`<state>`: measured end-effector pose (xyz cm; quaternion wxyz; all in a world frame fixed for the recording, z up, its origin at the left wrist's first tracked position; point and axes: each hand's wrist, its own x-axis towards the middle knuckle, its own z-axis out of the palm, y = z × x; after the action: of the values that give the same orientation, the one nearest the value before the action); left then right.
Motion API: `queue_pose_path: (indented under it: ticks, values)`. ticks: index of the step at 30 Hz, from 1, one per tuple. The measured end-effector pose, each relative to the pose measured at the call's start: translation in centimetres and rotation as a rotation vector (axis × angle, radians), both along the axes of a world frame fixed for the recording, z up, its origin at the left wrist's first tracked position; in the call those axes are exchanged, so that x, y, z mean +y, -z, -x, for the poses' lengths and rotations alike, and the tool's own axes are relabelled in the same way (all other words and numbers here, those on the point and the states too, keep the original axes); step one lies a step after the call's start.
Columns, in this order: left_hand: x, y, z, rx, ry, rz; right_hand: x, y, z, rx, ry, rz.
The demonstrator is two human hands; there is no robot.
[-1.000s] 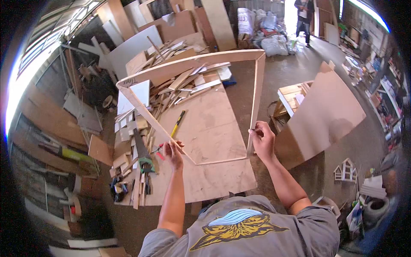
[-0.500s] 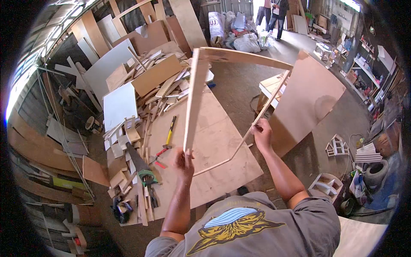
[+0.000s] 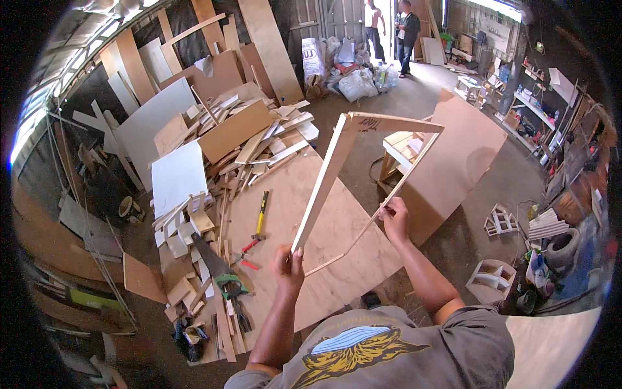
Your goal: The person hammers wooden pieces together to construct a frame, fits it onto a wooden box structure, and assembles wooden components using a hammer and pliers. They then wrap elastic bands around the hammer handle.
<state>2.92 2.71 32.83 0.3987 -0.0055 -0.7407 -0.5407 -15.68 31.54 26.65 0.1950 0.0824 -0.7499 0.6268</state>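
A four-sided wooden frame [image 3: 328, 178] is held up, tilted, above the plywood-topped table [image 3: 363, 227]. My left hand [image 3: 287, 264] is closed on its left side, near the lower left corner. Around the thin right side of the frame, the fingers of my right hand [image 3: 394, 217] are pinched. Left of the frame, a hammer with a yellow and black handle [image 3: 261, 217] lies on the plywood beside a red-handled tool [image 3: 249, 264]. A handsaw with a green handle [image 3: 228, 284] rests among the wood strips.
Wood offcuts [image 3: 243, 139] are heaped on the table's far left. A large brown board [image 3: 457, 159] leans at the right, by a small wooden stand [image 3: 403, 148]. Two people [image 3: 407, 39] stand near the bright doorway. Small wooden frames [image 3: 501, 222] lie on the floor at right.
The frame has tilted, and its top has moved down and to the right in view. My left hand has shifted slightly right and down. Both hands keep their hold.
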Motion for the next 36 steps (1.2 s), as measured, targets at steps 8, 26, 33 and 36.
queue_pose_path:
  ticks: [8,26,33,36]
  values:
    - [-1.5,-0.1,0.3,-0.003,0.108,-0.282,-1.1,-4.0,-2.4,0.063,0.124,-0.026]
    - [-9.8,-9.6,9.5,-0.200,0.233,-0.514,-2.4,-21.1,6.1,0.146,-0.295,-0.059]
    - [-11.9,-10.1,11.9,-0.314,0.116,-0.516,-3.5,-22.6,5.9,-0.027,-0.421,0.037]
    - [-13.3,-9.7,13.9,-0.433,0.146,-0.687,-2.9,-22.8,5.6,-0.023,-0.441,-0.084]
